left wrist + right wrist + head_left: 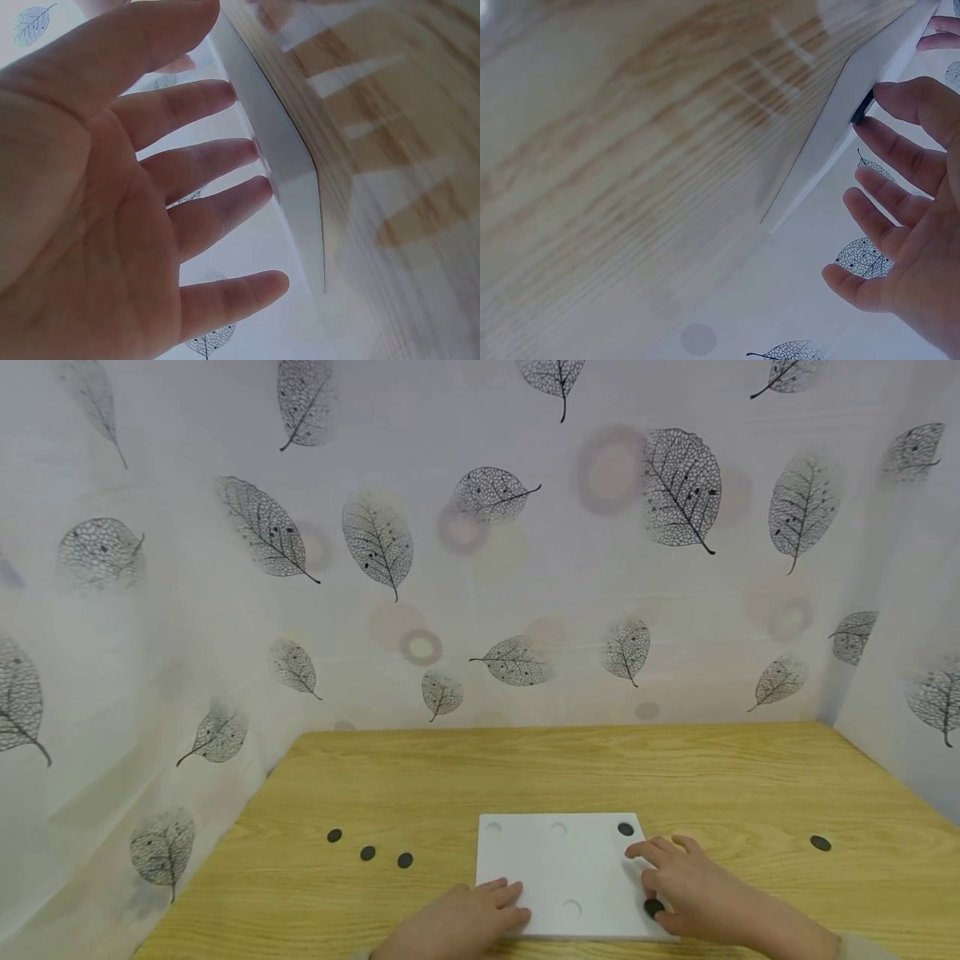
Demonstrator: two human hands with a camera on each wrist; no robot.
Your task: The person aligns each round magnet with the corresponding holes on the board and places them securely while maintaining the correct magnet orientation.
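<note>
A white board (555,868) with shallow round recesses lies on the table. One black disc (626,830) sits in its far right corner. My right hand (693,889) pinches another black disc (654,907) between thumb and index finger at the near right corner; the right wrist view shows this disc (863,106) tilted at the fingertips. The other right fingers are spread over the board's right edge. My left hand (468,918) rests with its fingers extended on the board's near left part, and its fingertips touch the board (270,142) in the left wrist view.
Left of the board lie three loose black discs: a far one (334,835), a middle one (367,853) and one nearest the board (405,860). A single disc (821,842) lies to the right. Leaf-patterned cloth (510,568) stands behind the wooden table (570,768).
</note>
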